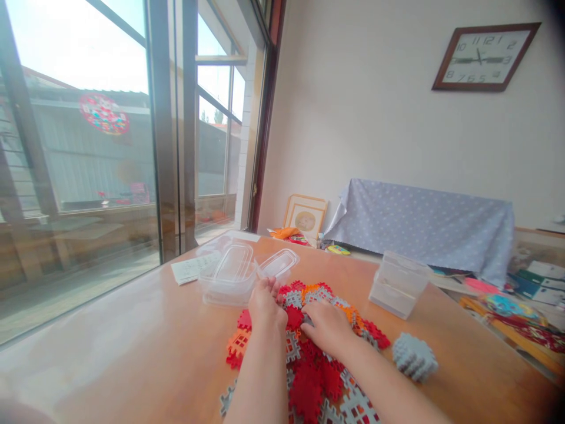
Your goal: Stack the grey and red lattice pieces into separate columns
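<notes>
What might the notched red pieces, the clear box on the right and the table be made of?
The notched red pieces look like matte plastic, perhaps foam: flat, even colour. The clear box seems to be plastic, slightly cloudy: light passes through its walls. The table looks like varnished wood or laminate: brown, with a pale sheen.

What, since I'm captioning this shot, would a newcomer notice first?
Probably the red, orange and grey pieces spread across the table, with the left hand and right hand among them. Next, perhaps the brown-framed clock, high on the wall at right.
</notes>
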